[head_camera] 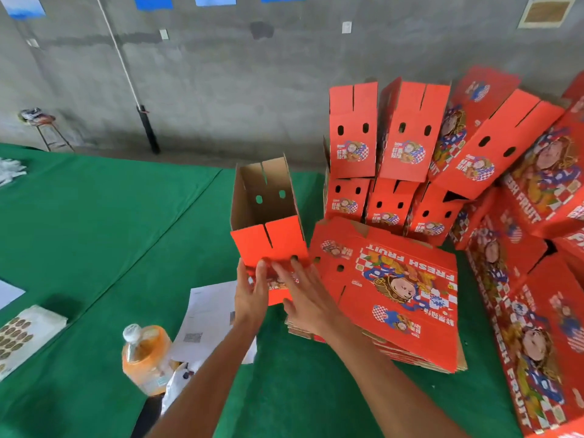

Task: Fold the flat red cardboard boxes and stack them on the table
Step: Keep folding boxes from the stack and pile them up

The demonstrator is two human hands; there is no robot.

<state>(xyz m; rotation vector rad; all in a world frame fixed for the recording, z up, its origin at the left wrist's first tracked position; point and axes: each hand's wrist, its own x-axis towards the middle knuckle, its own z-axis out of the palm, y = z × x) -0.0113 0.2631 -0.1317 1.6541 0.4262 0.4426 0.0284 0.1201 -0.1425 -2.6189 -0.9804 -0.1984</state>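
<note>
The box (267,222) stands opened, brown inside, red outside; left hand (251,297) and right hand (305,298), fingers straight, touch its near wall at 6 o'clock.

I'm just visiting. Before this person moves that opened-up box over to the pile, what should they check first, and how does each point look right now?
1. Both hands on the opened box: ok; left hand and right hand touch its near red wall.
2. Box opened into shape: ok, brown inside visible.
3. Bottom flaps closed: cannot tell, hidden.
4. Firm hold: not ok; fingers look straight, not curled round.
5. Path clear of the flat box stack: not ok, it lies right beside.
6. Folded box pile steady: not ok, some boxes lean.
</note>
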